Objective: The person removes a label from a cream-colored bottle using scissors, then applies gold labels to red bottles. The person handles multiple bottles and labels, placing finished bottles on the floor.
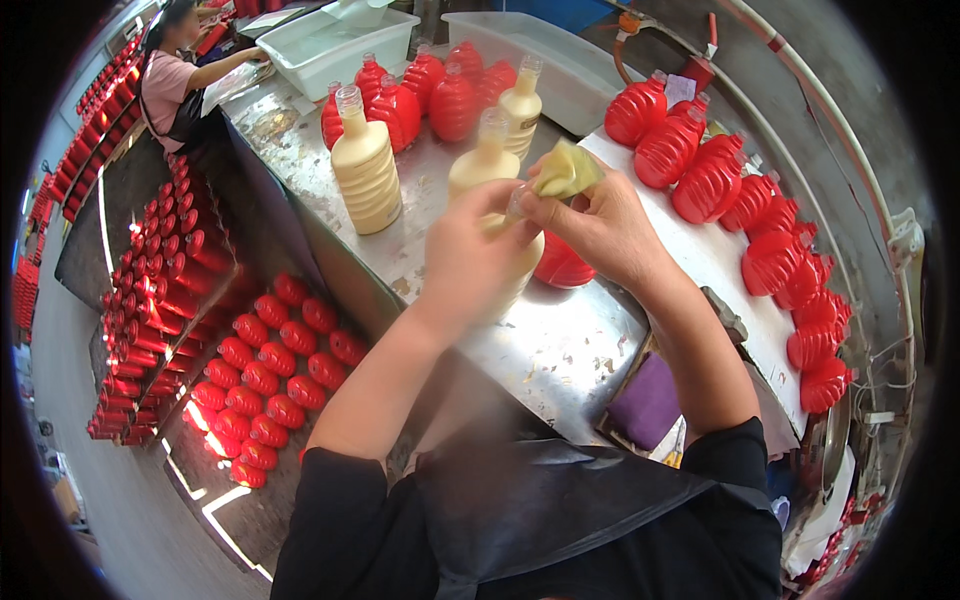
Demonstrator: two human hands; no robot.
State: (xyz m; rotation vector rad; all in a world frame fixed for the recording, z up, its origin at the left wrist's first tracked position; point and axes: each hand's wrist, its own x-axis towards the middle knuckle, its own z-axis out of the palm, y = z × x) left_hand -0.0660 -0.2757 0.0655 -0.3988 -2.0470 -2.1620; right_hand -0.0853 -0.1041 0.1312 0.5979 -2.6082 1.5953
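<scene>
While L hand (470,245) grips cream btl (521,272) by neck, prob. for steadying, R hand (608,222) pinches yellow cloth (566,170) near mouth; ribbed cream btl (367,178) upright, far left.

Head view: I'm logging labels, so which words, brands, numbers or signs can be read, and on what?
No text can be read.
Held bottle: no readable text shows.
Rear cream bottle: small dark mark, too small to read.
Pale paper by the red bottles: any writing is too blurred to read.
</scene>
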